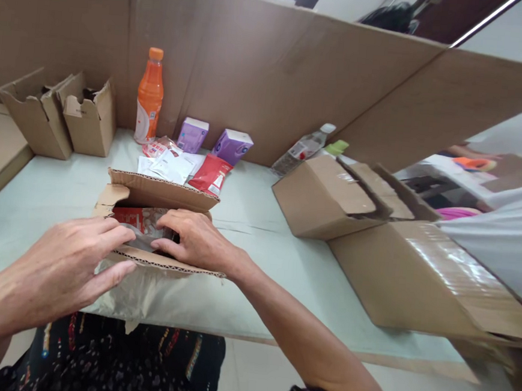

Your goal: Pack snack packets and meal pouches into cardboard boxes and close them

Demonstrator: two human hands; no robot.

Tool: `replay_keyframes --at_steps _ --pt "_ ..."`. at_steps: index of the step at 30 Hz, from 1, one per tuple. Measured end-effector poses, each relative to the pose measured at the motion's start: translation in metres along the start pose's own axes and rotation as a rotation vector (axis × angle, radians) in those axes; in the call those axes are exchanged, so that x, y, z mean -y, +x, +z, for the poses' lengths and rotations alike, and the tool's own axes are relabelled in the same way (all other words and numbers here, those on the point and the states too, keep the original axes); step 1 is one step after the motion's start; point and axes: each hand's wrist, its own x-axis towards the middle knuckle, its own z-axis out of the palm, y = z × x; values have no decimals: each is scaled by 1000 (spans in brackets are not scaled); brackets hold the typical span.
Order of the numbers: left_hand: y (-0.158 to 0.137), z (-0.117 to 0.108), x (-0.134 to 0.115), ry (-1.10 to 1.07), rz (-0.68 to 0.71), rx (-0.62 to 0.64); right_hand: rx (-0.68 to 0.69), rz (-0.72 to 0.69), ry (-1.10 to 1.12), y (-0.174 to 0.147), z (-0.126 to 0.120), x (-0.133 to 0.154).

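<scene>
A small open cardboard box [162,191] stands in front of me near the table's front edge, its far and near flaps raised. Inside lies a red printed packet [133,217], with clear plastic showing in front of it. My right hand [197,238] reaches into the box from the right, thumb and fingers apart at the packet's right end. At the near left corner of the box is my left hand [87,254], its fingers over the rim and its thumb spread away on the outside. Clear plastic hangs at the box's near side.
Beyond the box lie white sachets [173,166], a red packet [211,175] and two purple boxes [232,147]. An orange drink bottle [150,99] stands behind them. Cardboard boxes flank the table at left [86,115] and right [400,267]; a clear bottle [303,150] leans at the back.
</scene>
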Motion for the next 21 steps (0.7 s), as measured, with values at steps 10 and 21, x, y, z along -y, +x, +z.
replay_keyframes --at_steps 10,21 --pt "2 -12 -8 90 27 -6 -1 -38 12 -2 0 -2" --pt "53 1 5 128 -168 317 -60 -221 -46 -8 6 -2"
